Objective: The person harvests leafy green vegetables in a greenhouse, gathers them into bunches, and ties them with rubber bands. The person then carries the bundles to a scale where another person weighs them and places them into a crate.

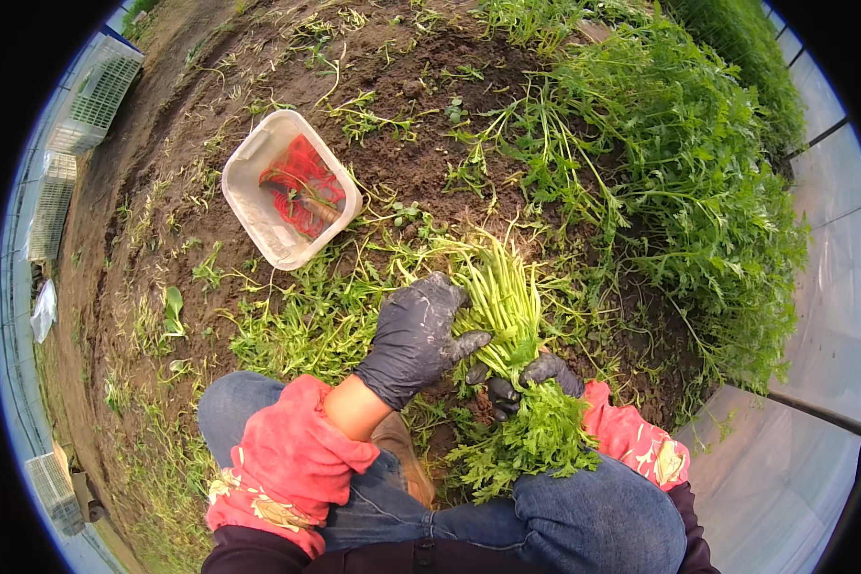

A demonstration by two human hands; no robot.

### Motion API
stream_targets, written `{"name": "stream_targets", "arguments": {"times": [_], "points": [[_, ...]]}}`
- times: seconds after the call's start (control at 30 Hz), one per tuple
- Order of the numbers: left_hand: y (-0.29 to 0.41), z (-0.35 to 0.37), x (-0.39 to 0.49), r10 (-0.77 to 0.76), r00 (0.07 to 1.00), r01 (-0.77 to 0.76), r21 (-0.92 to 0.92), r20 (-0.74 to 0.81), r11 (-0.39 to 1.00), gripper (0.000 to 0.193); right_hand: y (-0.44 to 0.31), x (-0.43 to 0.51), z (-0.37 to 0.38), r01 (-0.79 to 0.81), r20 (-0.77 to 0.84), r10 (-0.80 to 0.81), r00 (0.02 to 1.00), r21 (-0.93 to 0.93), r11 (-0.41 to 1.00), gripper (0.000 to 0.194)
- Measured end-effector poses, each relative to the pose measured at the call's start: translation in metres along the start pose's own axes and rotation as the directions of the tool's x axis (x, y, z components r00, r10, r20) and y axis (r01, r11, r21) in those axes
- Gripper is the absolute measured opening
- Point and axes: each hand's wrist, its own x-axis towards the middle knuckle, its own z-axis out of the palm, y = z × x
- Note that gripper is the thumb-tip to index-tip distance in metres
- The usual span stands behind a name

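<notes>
A bunch of leafy greens (506, 294) with pale green stems and feathery, lobed leaves is held between my gloved hands, its root ends pointing away from me. My right hand (545, 374), in a black glove, grips the bunch where stems turn to leaves; the leaves hang over my right knee. My left hand (420, 341), in a soil-smeared black glove, closes on the left side of the stems, thumb across them. Its fingertips are hidden. Beyond my left hand stands a white plastic tub (247, 172) holding red bands (294, 161) and a wooden-handled blade (321, 209), perhaps a sickle.
Dense standing greens (710, 186) grow at the right beside a plastic-film wall (832, 237). Cut stems and leaves (308, 337) litter the brown soil (416, 165). Several plastic crates (104, 86) line the far left edge, with a pale plastic bag (44, 310) near them.
</notes>
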Motion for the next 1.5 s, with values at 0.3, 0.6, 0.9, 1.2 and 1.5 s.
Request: {"name": "stream_targets", "arguments": {"times": [0.3, 0.6, 0.9, 1.2, 1.5], "points": [[-0.006, -0.018, 0.007, -0.142, 0.86, 0.296, -0.253, 0.49, 0.921, 0.046, 0.017, 0.006, -0.188, 0.077, 0.029, -0.107, 0.994, -0.873, 0.483, 0.022], [-0.014, -0.007, 0.004, -0.136, 0.838, 0.317, -0.27, 0.528, 0.909, 0.054, -0.011, -0.01, -0.136, 0.13, 0.101, -0.092, 0.991, -0.901, 0.413, 0.026], [-0.009, -0.005, 0.007, -0.359, 0.755, 0.645, -0.525, 0.548, 0.556, 0.035, -0.022, 0.0, -0.017, -0.174, -0.313, -0.031, 0.949, -0.605, 0.777, 0.023], [-0.04, -0.033, 0.02, -0.651, 0.758, 0.112, -0.974, -0.043, 0.195, 0.017, -0.013, 0.003, 0.012, -0.05, -0.072, 0.042, 0.997, -0.108, 0.993, 0.031], [0.014, 0.002, 0.0, 0.119, 0.993, -0.115, -0.166, 0.015, 0.979, 0.031, -0.004, 0.0, -0.032, -0.105, -0.197, 0.069, 0.978, -0.181, 0.978, 0.027]]}}
